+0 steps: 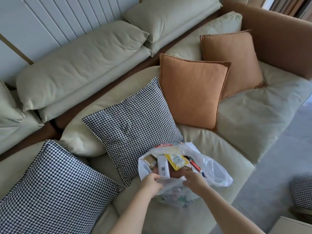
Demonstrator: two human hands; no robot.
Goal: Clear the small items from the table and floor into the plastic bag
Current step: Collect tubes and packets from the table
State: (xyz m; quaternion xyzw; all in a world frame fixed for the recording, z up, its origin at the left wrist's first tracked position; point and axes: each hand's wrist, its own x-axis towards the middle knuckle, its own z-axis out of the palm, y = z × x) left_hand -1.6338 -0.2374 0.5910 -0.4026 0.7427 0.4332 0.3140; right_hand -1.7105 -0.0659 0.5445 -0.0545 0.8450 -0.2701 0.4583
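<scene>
A clear plastic bag (214, 173) lies open on the front edge of the sofa seat. Inside it I see a white box (163, 167), a yellow packet (177, 161), a brown cardboard piece (149, 160) and a red pen-like item (194, 164). My left hand (151, 183) pinches the bag's near-left rim. My right hand (195, 180) is at the bag's mouth with fingers curled over the plastic on the right side; whether it holds an item is hidden.
The pale green sofa (244, 125) carries two houndstooth cushions (133, 125) and two orange cushions (192, 93). Grey floor (273, 166) lies to the right, with another houndstooth cushion (302, 191) at the right edge.
</scene>
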